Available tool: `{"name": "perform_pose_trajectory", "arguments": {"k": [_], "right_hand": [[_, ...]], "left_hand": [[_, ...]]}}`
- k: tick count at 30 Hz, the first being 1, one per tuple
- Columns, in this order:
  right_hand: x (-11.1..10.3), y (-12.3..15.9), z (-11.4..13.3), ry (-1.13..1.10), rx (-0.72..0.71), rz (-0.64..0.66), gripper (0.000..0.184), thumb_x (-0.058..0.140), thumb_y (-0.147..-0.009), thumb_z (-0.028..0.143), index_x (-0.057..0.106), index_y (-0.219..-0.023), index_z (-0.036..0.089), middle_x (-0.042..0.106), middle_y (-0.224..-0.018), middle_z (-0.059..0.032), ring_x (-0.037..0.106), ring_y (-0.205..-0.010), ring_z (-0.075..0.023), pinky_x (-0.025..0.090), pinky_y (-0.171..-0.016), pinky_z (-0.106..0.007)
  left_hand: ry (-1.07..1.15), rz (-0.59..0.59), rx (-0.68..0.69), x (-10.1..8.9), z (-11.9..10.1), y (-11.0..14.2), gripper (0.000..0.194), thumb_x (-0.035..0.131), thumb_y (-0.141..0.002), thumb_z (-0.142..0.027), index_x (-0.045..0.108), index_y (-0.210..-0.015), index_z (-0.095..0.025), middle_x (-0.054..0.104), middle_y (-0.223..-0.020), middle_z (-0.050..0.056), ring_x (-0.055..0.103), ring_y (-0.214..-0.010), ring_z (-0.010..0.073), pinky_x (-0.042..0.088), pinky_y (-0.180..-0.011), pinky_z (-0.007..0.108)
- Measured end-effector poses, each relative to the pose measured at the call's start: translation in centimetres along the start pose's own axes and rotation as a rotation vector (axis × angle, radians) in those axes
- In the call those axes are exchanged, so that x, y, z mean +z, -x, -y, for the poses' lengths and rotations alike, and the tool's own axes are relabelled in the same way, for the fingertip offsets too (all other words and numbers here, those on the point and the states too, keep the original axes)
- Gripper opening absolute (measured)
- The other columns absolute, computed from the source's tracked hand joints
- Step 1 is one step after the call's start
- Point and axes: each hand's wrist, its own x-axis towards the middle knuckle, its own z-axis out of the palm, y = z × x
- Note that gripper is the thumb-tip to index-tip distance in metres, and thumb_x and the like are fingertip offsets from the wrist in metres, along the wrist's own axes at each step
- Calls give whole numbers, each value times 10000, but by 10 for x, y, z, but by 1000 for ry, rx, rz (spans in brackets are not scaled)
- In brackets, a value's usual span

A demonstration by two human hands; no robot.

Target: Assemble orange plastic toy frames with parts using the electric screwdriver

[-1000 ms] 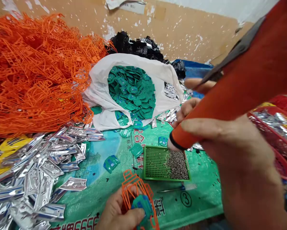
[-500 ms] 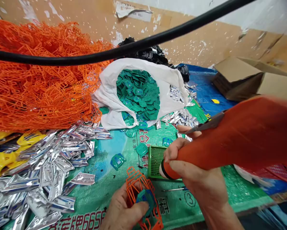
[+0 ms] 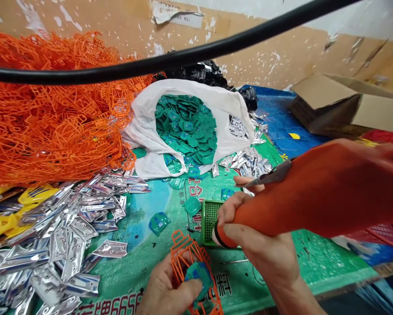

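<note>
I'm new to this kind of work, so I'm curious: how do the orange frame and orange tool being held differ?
The orange frame is an open lattice; the orange tool has a thick, solid-looking body. The frame is in the left hand, the tool in the right hand. The frame looks much smaller than the tool. Both are orange.

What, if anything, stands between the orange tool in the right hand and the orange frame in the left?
Nothing visible: the orange tool in the right hand ends in front of the green basket, with an open gap to the orange frame in the left hand.
</note>
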Motion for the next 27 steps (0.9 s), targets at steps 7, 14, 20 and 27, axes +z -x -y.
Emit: {"name": "perform_pose_trajectory", "arguments": {"k": [7, 14, 20, 27], "right_hand": [[-1, 4, 0, 25, -7, -1, 242, 732, -698, 208, 651, -919, 267, 598, -695, 9, 586, -655, -183, 523, -588, -349], [2, 7, -3, 32, -20, -27, 234, 731, -694, 184, 627, -889, 261, 601, -717, 15, 583, -671, -173, 526, -603, -340], [1, 7, -6, 0, -25, -14, 287, 730, -695, 151, 629, -939, 263, 591, -725, 13, 584, -672, -170, 524, -578, -328], [0, 5, -3, -51, -11, -35, 168, 729, -684, 163, 630, -799, 236, 586, -719, 11, 584, -675, -166, 529, -617, -344]], "left_hand": [[-20, 1, 29, -2, 1, -1, 234, 741, -689, -321, 717, -889, -202, 683, -738, 20, 614, -757, 228, 459, -808, 356], [-16, -26, 76, 2, 6, -1, 244, 723, -693, -302, 711, -911, -194, 684, -756, 15, 607, -745, 216, 466, -801, 346], [-38, -36, 103, 9, -1, 0, 233, 710, -696, -305, 720, -899, -191, 673, -710, 8, 607, -753, 221, 458, -839, 355], [-15, -69, 72, 10, -2, -1, 187, 719, -672, -287, 716, -833, -190, 658, -689, 2, 592, -726, 207, 462, -769, 324]]}}
